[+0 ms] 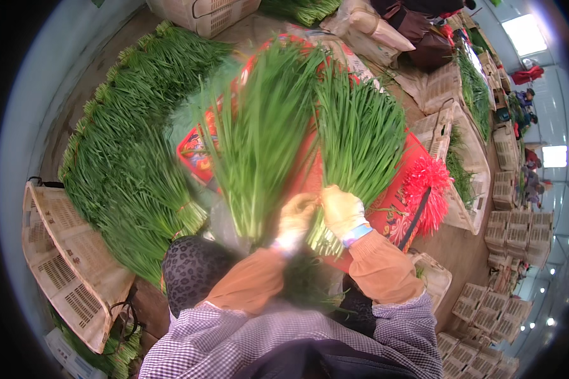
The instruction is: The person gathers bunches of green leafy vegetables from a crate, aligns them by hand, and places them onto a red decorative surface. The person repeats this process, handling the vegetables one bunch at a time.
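My right hand (342,212), in a pale glove, is closed around the stems of a bunch of garlic chives (362,137). The pale cut ends show below that fist, and the leaves fan out away from me. Close beside it is my left hand (296,215), also gloved and blurred, its fingertips near the right fingers; whether they pinch anything is not clear. To the left of the held bunch, a larger blurred heap of chives (261,142) lies on a red patterned surface (308,170) before me.
Tied chive bundles (123,109) cover the floor on my left, beside a tilted plastic crate (71,265). A red tinsel pom-pom (426,192) on a dark stick stands at right. Beyond are crates (474,184), stacked crates (519,232) and several people (526,97).
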Demonstrator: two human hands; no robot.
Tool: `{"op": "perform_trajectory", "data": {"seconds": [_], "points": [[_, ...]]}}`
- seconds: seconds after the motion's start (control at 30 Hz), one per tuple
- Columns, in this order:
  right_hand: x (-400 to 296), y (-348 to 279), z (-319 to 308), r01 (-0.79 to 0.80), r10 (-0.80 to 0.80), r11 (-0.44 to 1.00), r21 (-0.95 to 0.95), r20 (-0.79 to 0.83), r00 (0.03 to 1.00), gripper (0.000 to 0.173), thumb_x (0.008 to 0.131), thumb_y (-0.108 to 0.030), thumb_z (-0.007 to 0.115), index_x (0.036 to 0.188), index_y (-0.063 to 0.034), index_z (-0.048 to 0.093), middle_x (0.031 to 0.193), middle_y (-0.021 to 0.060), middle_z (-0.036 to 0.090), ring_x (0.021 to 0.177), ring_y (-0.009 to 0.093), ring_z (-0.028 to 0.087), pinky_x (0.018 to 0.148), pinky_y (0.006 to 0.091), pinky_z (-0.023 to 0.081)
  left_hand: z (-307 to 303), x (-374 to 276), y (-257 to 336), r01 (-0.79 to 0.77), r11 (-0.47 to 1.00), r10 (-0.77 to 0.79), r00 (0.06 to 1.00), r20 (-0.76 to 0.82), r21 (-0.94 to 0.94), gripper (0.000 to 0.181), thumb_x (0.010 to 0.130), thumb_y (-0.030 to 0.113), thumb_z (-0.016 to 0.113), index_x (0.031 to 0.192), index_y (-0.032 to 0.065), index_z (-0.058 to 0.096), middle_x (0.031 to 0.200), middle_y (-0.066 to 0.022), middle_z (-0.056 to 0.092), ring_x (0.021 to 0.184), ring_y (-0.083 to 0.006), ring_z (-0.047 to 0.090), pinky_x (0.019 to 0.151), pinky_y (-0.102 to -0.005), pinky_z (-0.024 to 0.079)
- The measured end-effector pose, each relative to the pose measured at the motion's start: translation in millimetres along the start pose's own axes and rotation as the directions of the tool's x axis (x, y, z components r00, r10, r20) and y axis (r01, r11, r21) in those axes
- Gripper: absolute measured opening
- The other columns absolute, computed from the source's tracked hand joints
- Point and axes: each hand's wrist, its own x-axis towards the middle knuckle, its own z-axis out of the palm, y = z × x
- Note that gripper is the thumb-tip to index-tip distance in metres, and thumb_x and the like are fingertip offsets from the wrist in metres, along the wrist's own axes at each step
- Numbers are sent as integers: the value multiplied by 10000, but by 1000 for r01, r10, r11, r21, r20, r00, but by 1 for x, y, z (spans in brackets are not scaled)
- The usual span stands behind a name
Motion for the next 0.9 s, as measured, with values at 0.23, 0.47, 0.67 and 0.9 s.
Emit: {"op": "perform_trajectory", "data": {"seconds": [0.23,0.47,0.67,0.9], "points": [[-5,-4,-12,0,0,1000,-5,8,1000,166,777,-62,652,927,0,619,902,224,666,846,394,684,742,453,549,-1,2,4,71,997,-71,997,-21,-9,230,892,79,657,1108,3,637,977,-66,669,895,-130,600,810,-257,478],[-1,0,-4,37,-38,999,-21,-15,999,154,765,-47,645,909,-3,612,895,224,661,824,387,688,699,453,555,-3,6,0,23,988,-16,999,-47,154,116,856,73,689,953,11,673,859,-27,654,767,-97,574,706,-249,470],[-13,30,0,231,-166,913,336,-209,964,148,808,-55,636,948,-19,667,1017,198,668,949,352,666,810,399,542,-2,11,31,-335,674,293,939,178,658,122,799,102,710,868,22,650,790,-130,646,727,-276,617,687,-352,491],[-88,17,21,5,622,474,881,-338,706,761,798,-136,764,1432,-38,354,1456,246,380,1279,342,463,1120,377,342,-2,13,53,-398,448,263,914,308,800,174,779,179,688,826,19,637,819,-177,653,798,-352,622,713,-420,496]]}}
